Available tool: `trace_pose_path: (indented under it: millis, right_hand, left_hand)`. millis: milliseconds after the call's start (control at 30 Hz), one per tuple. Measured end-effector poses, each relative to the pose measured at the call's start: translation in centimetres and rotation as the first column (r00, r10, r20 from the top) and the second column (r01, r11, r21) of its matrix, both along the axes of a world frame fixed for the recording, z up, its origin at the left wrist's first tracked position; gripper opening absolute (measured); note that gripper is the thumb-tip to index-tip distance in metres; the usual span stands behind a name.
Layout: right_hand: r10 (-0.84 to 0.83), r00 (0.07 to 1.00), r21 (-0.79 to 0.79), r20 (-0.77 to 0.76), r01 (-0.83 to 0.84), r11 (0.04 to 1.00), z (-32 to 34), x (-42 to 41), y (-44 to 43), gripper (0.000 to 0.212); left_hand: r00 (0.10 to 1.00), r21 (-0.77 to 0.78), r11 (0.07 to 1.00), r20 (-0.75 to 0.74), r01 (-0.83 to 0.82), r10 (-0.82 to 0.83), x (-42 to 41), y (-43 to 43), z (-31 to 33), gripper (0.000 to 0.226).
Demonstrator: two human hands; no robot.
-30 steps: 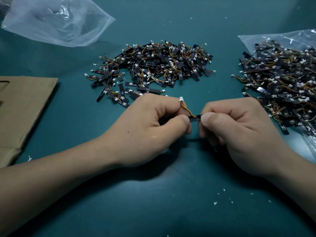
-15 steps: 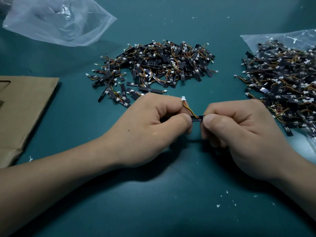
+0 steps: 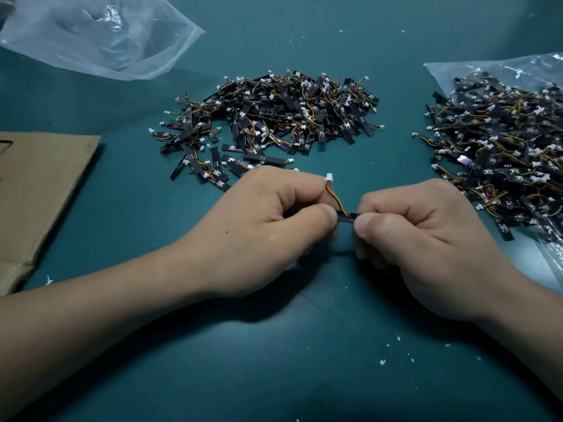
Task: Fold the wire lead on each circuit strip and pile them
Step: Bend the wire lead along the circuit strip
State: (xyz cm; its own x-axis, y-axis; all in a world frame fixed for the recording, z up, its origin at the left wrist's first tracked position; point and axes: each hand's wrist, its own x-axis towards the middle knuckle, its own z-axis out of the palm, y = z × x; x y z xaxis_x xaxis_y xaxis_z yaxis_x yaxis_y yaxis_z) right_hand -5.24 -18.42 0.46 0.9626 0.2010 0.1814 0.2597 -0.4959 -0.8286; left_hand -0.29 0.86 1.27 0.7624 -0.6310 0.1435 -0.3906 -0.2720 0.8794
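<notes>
While both hands meet low over the green tabletop (image 3: 304, 376), the left hand (image 3: 259, 229) and right hand (image 3: 426, 239) each pinch one end of a black circuit strip (image 3: 347, 217), its long axis running left to right between the thumbs. The wire lead (image 3: 334, 198) rises up and away toward its white connector (image 3: 329, 177) (nearer the left grip), so folding likely falls to that hand.

Dim, even light; soft shadows beneath hands (image 3: 262, 233).

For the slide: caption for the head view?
Both hands pinch one circuit strip, wire lead raised, between two piles.
</notes>
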Motion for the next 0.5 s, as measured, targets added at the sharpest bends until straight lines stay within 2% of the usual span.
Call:
trace_pose_path:
  millis: [233,333,400,433,500]
  right_hand:
    - [0.030,0.999,-0.017,0.023,-0.030,0.999,0.13,-0.03,-0.09,0.039]
    - [0.098,0.995,0.020,-0.009,-0.097,0.995,0.07,0.07,-0.35,0.043]
    - [0.131,0.991,0.098,-0.024,-0.128,0.987,0.01,0.15,-0.43,0.043]
    - [0.095,0.995,0.167,-0.002,-0.094,0.981,-0.07,0.20,-0.41,0.043]
    - [-0.087,0.993,0.342,0.079,0.055,0.938,-0.13,0.37,-0.33,0.040]
  left_hand:
    - [1.000,0.007,1.000,0.024,0.014,-0.015,-0.04,0.14,-0.04,0.028]
    - [1.000,-0.034,0.999,0.022,-0.002,0.002,-0.10,0.08,-0.28,0.021]
    - [0.999,-0.106,0.993,-0.022,-0.043,0.041,-0.23,0.03,-0.35,0.009]
    - [0.996,-0.144,0.985,-0.031,-0.091,0.087,-0.27,0.03,-0.40,0.014]
    - [0.977,-0.164,0.966,0.038,-0.199,0.208,-0.17,0.25,-0.54,0.025]
